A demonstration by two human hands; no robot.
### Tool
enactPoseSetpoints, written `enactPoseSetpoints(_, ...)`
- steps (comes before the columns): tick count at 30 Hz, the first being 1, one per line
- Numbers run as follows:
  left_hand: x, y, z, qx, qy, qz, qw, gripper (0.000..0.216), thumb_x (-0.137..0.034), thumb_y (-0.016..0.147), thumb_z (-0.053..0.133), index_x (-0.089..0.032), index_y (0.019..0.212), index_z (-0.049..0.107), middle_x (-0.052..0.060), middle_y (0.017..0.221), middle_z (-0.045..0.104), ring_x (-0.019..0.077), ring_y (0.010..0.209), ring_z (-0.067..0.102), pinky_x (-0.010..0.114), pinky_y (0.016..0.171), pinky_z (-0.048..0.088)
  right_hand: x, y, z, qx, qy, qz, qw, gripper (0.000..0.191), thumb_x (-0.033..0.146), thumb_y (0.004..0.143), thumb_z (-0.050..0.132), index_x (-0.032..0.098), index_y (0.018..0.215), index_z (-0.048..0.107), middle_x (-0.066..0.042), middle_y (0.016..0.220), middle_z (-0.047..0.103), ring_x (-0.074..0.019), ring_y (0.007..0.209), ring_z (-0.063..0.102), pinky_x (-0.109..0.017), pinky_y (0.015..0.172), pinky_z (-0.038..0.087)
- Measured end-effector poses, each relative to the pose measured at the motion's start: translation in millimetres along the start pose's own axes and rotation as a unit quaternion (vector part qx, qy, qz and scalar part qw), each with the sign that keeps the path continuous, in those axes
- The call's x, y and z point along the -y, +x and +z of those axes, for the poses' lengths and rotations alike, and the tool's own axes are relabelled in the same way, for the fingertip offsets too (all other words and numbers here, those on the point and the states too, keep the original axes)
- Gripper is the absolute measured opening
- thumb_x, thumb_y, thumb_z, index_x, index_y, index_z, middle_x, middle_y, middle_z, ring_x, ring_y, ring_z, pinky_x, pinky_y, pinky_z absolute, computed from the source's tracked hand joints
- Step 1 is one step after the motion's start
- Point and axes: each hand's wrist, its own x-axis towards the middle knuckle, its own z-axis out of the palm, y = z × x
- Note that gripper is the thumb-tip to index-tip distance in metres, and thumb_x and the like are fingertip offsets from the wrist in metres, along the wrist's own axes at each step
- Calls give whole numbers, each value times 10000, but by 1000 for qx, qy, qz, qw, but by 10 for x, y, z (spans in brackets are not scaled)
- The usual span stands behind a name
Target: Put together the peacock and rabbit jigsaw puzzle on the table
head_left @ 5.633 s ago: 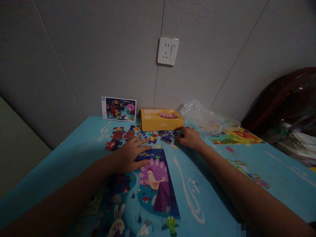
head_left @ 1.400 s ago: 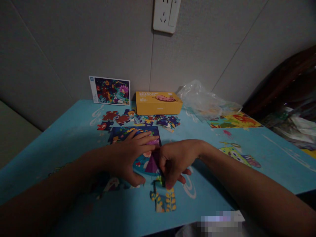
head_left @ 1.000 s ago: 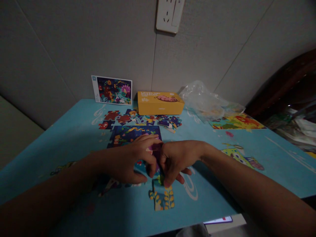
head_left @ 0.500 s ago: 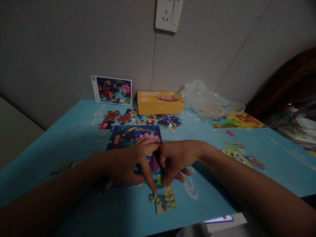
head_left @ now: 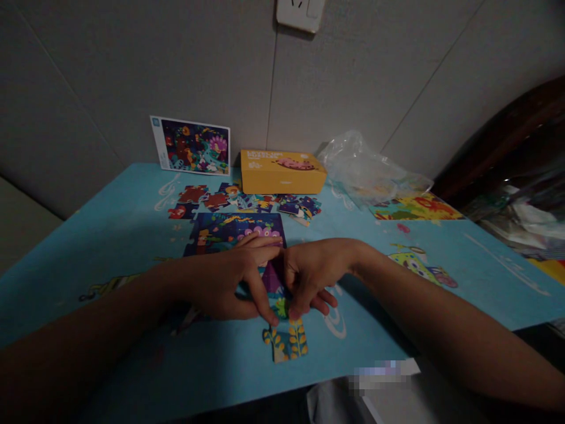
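Note:
A puzzle piece with yellow leafy stems on teal [head_left: 286, 346] lies at the near edge of a partly assembled jigsaw puzzle [head_left: 236, 227], its upper edge against the puzzle. My left hand [head_left: 238, 277] is open over the puzzle; one fingertip presses near the piece's top edge, while the other fingers stretch across the puzzle. From the right, my right hand [head_left: 311, 280] bends down with its thumb pressed at the same seam. Its other fingers are apart, some reaching past the puzzle's right side. Both hands hide much of the puzzle's middle.
Loose puzzle pieces [head_left: 216, 199] lie behind the puzzle. A picture card [head_left: 194, 147] leans on the wall beside a yellow puzzle box [head_left: 282, 179]. Farther right are a clear plastic bag [head_left: 359, 168] and a colourful picture sheet [head_left: 415, 207]. A blue cartoon-printed cloth [head_left: 88, 224] covers the table.
The whole view has shifted slightly, so the table things appear higher in the picture. Both hands keep their pose at the seam of the yellow-leafed piece.

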Motion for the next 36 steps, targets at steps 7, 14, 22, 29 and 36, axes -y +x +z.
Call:
enactPoseSetpoints(7,6,4,2,11,4,6,1000,233,-260,807,705,-432,949,770,28,1239,566,268,1221,461,506,1177,134,-23,13,9,1,1,3,1000,507,589,587,804,125,620,604,26,489,616,-93,433,580,-175,394,380)
enactPoseSetpoints(14,12,-1,16,19,8,1,1000,256,-245,788,718,-435,952,769,31,1242,557,284,1246,444,519,1174,128,12,-10,14,2,-7,1,1000,503,587,606,794,126,597,593,36,474,608,-84,411,572,-172,383,370)
enactPoseSetpoints(22,1,18,-4,16,8,9,1000,244,-257,810,695,-440,954,768,38,1182,566,289,1240,441,518,1167,153,1,-10,2,-3,-24,-19,1000,461,550,656,781,126,602,610,40,462,609,-75,389,558,-169,385,366)
enactPoseSetpoints(29,7,15,-2,18,3,3,1000,241,-259,810,699,-446,946,767,31,1159,574,277,1208,478,536,1174,107,-3,-1,4,-3,-25,-15,1000,453,542,655,785,129,607,606,41,467,608,-81,392,561,-176,390,369)
enactPoseSetpoints(36,-8,15,-4,23,11,-1,1000,250,-247,794,709,-439,942,770,36,1212,558,305,1259,433,574,1169,75,-4,-1,5,-3,-18,1,1000,470,564,646,780,124,634,615,33,480,616,-86,395,563,-180,395,376)
